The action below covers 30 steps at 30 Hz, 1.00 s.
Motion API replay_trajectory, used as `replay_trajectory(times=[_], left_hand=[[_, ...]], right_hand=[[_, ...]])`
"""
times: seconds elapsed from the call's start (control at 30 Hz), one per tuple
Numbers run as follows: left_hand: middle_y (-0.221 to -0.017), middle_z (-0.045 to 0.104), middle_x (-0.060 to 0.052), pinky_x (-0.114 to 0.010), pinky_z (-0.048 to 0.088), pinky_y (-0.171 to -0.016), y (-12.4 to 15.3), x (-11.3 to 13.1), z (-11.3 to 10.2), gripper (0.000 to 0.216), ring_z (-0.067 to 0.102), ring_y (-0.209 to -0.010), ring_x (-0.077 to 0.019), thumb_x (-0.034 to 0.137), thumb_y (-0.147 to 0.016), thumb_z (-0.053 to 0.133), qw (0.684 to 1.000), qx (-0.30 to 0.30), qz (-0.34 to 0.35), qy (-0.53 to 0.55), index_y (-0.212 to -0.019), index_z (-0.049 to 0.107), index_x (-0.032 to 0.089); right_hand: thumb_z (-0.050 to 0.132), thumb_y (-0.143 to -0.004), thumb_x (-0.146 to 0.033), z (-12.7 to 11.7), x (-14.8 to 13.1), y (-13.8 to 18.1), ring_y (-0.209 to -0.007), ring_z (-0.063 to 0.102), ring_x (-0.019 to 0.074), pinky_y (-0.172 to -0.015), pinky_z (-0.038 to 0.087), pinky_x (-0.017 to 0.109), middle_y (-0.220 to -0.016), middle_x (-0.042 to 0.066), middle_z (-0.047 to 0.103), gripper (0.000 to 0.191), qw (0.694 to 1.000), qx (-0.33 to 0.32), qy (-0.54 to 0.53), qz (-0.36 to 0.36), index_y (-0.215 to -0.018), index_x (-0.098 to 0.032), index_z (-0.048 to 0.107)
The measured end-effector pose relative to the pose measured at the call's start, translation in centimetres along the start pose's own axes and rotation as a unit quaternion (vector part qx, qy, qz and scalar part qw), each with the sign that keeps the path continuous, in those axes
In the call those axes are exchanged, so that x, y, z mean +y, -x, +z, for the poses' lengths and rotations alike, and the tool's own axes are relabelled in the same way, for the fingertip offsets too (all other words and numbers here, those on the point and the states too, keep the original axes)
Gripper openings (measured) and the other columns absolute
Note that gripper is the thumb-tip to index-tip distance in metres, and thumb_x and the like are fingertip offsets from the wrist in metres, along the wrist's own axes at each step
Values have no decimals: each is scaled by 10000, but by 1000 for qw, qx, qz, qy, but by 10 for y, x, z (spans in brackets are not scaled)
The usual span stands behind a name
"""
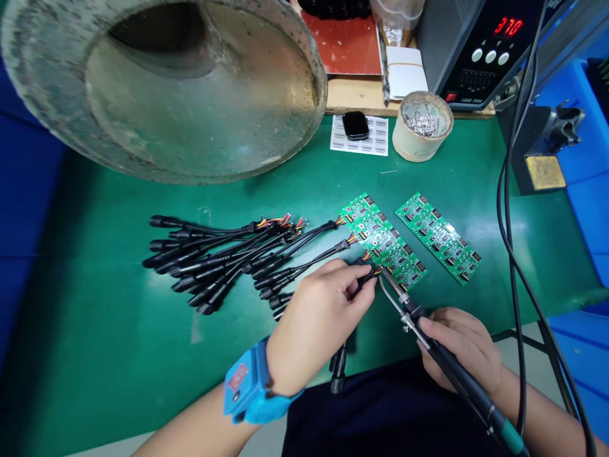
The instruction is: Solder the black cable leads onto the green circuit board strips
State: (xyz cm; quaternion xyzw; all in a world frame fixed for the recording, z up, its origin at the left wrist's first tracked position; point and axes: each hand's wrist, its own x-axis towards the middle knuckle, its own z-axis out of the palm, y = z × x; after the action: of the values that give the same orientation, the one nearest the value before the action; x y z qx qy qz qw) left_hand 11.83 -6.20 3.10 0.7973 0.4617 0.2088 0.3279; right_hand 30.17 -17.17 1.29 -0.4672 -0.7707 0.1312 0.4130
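Observation:
My left hand pinches a black cable near its wire end, against the lower edge of a green circuit board. In my right hand is a soldering iron with a thin metal feed tube along it; its tip meets the board where the cable's coloured wires end. Other black cables run from the same board's left edge. A second circuit board lies to the right. Loose black connector cables with bare coloured ends are heaped at left.
A large fume hood overhangs the upper left. Behind the boards are a tape-roll cup of metal bits, a label sheet under a black watch-like object, and a soldering station showing 370. Black cords hang at right beside an iron stand.

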Motion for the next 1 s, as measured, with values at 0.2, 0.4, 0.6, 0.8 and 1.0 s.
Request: replay_trajectory(times=[0.2,0.4,0.6,0.8,1.0], left_hand=[[-575,518,33,-197,411,-453,-1,0,2,149,499,-468,-77,192,-794,585,1000,5,-1,-5,-866,706,145],[-597,532,22,-212,423,-482,1,1,4,147,516,-491,-88,182,-792,599,1000,10,6,-22,-881,704,131],[-704,570,-12,-246,449,-545,3,-3,6,178,543,-570,-118,199,-839,567,997,28,29,-70,-967,663,122],[-832,625,-72,-344,478,-699,-2,-11,2,205,555,-771,-203,183,-894,486,982,48,100,-155,-990,662,139],[-868,643,-61,-350,472,-732,-13,-15,-8,159,551,-802,-199,157,-882,497,984,-4,121,-129,-940,644,160]], right_hand=[[528,-787,-29,-10,-5,-3,-630,632,188,-567,558,304,-682,49,651,462,998,20,10,54,-1238,-124,490],[531,-787,-7,-10,-10,-3,-744,664,177,-668,577,303,-806,54,688,457,991,65,-26,114,-1215,-166,529],[588,-830,-71,12,-7,-21,-822,680,176,-673,587,279,-892,48,689,315,958,155,-71,232,-1109,-215,602],[590,-865,-171,21,3,-30,-863,679,190,-732,594,313,-971,70,689,296,958,130,-78,245,-1159,-204,576],[570,-861,-128,19,1,-28,-846,677,182,-723,583,305,-944,63,688,308,959,144,-89,226,-1161,-199,568]])
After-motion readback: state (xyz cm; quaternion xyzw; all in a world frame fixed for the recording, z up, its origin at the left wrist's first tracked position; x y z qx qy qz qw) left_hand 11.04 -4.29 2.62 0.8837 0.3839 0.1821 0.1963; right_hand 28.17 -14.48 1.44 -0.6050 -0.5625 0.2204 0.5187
